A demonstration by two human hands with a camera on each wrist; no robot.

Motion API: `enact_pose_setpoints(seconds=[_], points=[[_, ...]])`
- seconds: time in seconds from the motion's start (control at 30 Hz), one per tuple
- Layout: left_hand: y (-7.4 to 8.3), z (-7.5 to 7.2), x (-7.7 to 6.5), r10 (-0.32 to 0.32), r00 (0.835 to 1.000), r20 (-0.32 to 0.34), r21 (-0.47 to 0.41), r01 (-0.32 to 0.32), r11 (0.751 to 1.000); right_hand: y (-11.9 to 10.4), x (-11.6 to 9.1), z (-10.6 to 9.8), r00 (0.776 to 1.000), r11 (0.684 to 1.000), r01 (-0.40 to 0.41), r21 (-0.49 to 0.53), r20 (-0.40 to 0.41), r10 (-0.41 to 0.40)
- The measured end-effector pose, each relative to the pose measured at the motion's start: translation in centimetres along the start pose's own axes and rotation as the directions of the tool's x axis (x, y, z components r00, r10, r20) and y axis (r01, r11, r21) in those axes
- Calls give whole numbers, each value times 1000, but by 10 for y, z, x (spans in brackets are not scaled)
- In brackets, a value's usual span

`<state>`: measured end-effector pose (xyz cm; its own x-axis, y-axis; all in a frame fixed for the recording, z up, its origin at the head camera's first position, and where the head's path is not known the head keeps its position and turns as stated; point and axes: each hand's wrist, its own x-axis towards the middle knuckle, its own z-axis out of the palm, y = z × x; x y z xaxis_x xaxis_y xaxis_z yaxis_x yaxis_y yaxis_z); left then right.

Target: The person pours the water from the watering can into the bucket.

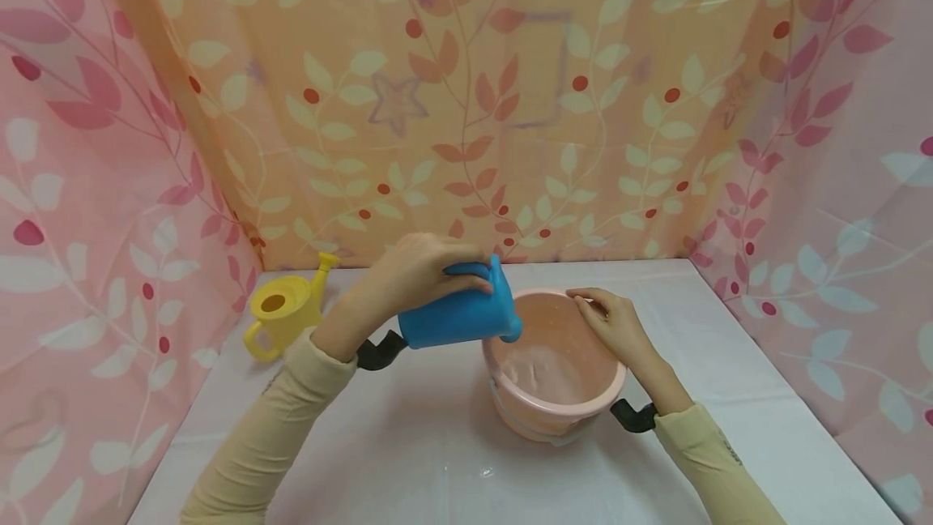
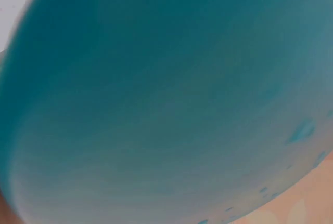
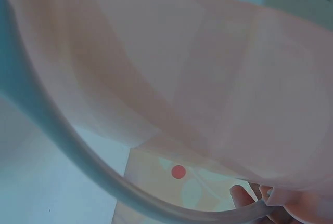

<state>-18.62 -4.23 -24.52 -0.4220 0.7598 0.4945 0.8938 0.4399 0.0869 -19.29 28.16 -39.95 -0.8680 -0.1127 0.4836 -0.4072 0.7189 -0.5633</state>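
Note:
In the head view my left hand point(image 1: 430, 270) grips a blue plastic jug point(image 1: 455, 318) by its handle from above. The jug lies tipped nearly on its side, with its spout over the left rim of a pink bucket point(image 1: 561, 410). Rippled, shiny liquid that looks like water shows at the bucket's bottom. My right hand point(image 1: 608, 318) holds the bucket's far right rim. The right wrist view shows its fingers point(image 3: 240, 197) by the lug where the curved bail handle point(image 3: 104, 174) joins. Blue jug wall point(image 2: 166, 89) with droplets fills the left wrist view, hiding the left fingers.
A yellow watering can point(image 1: 287, 310) stands at the back left of the white-covered table point(image 1: 379, 460), behind the left forearm. Wet spots glisten on the cover in front of the bucket. Leaf-patterned cloth point(image 1: 408, 185) walls the table on three sides.

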Motion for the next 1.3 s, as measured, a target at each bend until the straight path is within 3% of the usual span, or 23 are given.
enact_pose_setpoints(seconds=[0.27,0.6,0.93,1.3], points=[[-2,-6,-10,-10,1000,-28,9,10,1000,1,-1,1,1000,1000,-5,-6,-1,5],[-4,-10,-19,27,997,-76,4,-27,1000,-1,-1,1,1000,1000,-20,-2,19,20],[-5,-10,-32,104,982,-158,42,-98,994,-1,0,1,1000,1000,-21,14,19,21],[-8,-11,-45,117,971,-208,33,-112,993,-1,0,-1,1000,1000,-13,22,14,13]])
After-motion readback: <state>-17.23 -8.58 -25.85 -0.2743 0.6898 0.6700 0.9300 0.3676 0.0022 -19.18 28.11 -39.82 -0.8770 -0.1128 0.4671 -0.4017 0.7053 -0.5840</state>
